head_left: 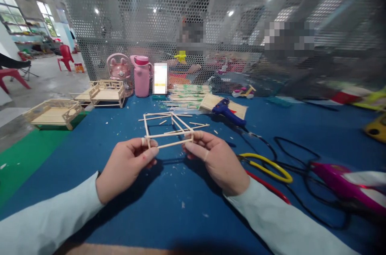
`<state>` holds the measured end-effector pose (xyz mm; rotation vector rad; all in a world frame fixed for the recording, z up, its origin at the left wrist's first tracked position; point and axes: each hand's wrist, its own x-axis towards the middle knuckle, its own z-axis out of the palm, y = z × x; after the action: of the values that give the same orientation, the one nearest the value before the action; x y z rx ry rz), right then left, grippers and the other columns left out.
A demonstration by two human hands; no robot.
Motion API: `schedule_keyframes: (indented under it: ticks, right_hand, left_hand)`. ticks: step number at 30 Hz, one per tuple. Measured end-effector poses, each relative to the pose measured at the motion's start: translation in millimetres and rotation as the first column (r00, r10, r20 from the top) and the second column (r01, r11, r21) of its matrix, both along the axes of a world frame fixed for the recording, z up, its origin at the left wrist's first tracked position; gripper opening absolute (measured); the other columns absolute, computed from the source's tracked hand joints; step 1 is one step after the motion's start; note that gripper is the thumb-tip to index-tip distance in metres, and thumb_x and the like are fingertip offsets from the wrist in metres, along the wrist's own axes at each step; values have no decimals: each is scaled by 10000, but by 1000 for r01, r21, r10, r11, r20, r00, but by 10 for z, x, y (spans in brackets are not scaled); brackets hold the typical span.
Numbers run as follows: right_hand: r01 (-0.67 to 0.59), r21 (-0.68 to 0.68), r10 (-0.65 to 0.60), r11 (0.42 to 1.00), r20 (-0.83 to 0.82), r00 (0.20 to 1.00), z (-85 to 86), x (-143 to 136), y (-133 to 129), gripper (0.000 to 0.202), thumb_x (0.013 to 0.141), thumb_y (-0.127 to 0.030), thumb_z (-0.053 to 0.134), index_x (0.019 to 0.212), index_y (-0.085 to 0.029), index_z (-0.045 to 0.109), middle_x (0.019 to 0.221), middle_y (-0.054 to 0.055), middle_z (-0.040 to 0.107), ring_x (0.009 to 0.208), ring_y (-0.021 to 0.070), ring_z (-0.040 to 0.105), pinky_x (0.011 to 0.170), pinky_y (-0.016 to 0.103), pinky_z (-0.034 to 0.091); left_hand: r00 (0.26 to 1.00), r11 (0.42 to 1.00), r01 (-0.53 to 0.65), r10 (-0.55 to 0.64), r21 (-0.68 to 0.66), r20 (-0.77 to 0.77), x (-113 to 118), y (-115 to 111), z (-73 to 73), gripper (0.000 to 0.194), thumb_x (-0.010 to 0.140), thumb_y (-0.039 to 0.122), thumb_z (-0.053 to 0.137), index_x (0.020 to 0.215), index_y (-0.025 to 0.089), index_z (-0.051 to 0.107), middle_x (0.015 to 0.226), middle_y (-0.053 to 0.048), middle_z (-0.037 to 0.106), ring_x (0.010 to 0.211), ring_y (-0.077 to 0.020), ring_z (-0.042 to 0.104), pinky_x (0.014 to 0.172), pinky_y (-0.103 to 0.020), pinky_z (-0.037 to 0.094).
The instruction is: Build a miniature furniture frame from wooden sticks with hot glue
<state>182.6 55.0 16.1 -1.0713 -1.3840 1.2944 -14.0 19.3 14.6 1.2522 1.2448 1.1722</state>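
Between my hands a small open frame of thin wooden sticks (169, 134) is held up over the blue table. My left hand (128, 164) pinches its near left corner between thumb and fingers. At the near right corner, my right hand (218, 160) grips it the same way, with pale tape or a band around the thumb. The fingertips partly hide both corners. Loose sticks (199, 125) lie on the table just behind the frame. A blue hot glue gun (227, 111) rests beyond my right hand on a flat piece of joined sticks (208, 102).
Yellow-and-red-handled pliers (271, 166), black cables and a magenta tool (346, 184) lie to the right. Small wooden bed-like models (56, 113) stand at left. A pink bottle (142, 78), a lit screen (160, 78) and a stick bundle (189, 93) line the perforated metal screen (120, 13).
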Motion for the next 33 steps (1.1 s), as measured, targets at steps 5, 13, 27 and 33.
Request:
schedule_keyframes:
  ticks: [5, 13, 27, 33]
  right_hand:
    - [-65, -86, 52, 994, -143, 988, -39, -8, 7, 323, 557, -300, 809, 816, -188, 651, 748, 2, 669, 700, 119, 609, 627, 233, 488]
    - [-13, -174, -25, 985, -212, 977, -17, -41, -3, 307, 543, -327, 836, 723, -185, 632, 631, -35, 643, 602, 81, 604, 553, 175, 483]
    - [-42, -254, -37, 966, -300, 953, 3, -30, -14, 291, 539, -279, 849, 701, -184, 627, 663, -24, 666, 578, 60, 604, 568, 149, 498]
    - [-38, -249, -38, 968, -295, 955, 3, -47, -9, 308, 524, -295, 854, 692, -183, 620, 648, -26, 668, 610, 65, 615, 568, 145, 490]
  left_hand:
    - [1000, 1000, -2, 3, -29, 21, 1, 10, -8, 211, 690, 315, 696, 781, 128, 660, 604, 35, 608, 520, -74, 559, 519, -177, 452]
    - [998, 1000, 2, -2, -9, 70, 34, -17, 12, 226, 655, 241, 703, 835, 110, 666, 561, 45, 597, 504, -61, 515, 517, -173, 435]
    - [1000, 1000, 27, -27, -1, 1, 25, -8, -32, 223, 735, 290, 657, 899, 143, 687, 673, 1, 665, 618, -93, 578, 572, -182, 453]
    - [1000, 1000, 3, -3, 1, 12, 28, -22, -22, 245, 750, 345, 629, 890, 152, 686, 703, -14, 674, 665, -121, 627, 603, -203, 488]
